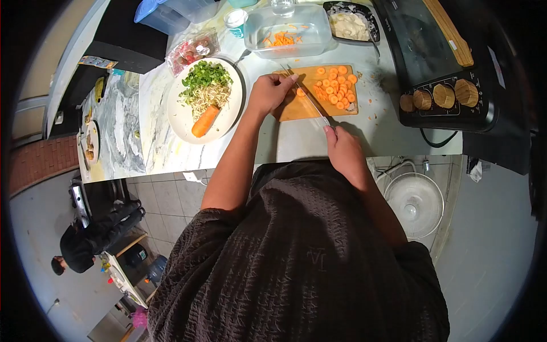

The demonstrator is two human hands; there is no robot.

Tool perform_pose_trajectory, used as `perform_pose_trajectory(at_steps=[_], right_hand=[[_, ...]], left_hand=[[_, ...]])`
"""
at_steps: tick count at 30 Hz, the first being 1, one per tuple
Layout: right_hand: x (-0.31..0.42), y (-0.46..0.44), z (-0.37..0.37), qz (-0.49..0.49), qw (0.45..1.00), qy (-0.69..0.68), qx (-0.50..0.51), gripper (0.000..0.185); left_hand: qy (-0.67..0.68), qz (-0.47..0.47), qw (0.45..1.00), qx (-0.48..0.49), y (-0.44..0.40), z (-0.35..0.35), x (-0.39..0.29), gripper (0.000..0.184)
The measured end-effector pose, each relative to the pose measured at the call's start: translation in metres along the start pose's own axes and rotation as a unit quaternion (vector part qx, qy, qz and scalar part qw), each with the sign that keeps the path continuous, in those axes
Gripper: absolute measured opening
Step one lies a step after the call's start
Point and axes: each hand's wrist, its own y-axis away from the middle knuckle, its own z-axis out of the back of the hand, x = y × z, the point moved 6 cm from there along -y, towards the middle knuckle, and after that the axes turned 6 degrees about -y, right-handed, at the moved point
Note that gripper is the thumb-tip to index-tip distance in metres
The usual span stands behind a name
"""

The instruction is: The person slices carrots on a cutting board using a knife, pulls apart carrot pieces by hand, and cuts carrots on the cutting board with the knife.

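Note:
My right hand is closed round the handle of a knife, whose blade slants up and left over the wooden cutting board. Close to the blade's tip is my left hand, fingers pressed together at the board's left edge; what they hold, if anything, is hidden. Carrot slices lie in a heap on the board's right part, with one slice beside my left fingertips. Left of the board, a white plate holds chopped greens, bean sprouts and a carrot piece.
Behind the board stand a glass dish with carrot bits, a white cup and a black tray of pale food. A black oven is at the right. Another person is at the lower left.

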Motion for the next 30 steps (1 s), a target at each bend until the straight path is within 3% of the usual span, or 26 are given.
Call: perform_pose_trajectory(at_steps=[9,16,30], right_hand=[[0.007,0.001,-0.004,-0.044,0.998,0.023,0.038,0.046],[0.000,-0.005,-0.010,-0.005,1.000,0.029,0.004,0.043],[-0.008,-0.010,-0.020,-0.049,0.998,0.033,0.015,0.047]], left_hand=[[0.044,0.042,0.997,0.037,-0.013,-0.003,0.008,0.041],[0.065,0.073,0.994,0.046,-0.016,-0.006,0.007,0.038],[0.075,0.063,0.993,0.062,-0.019,-0.012,0.009,0.040]])
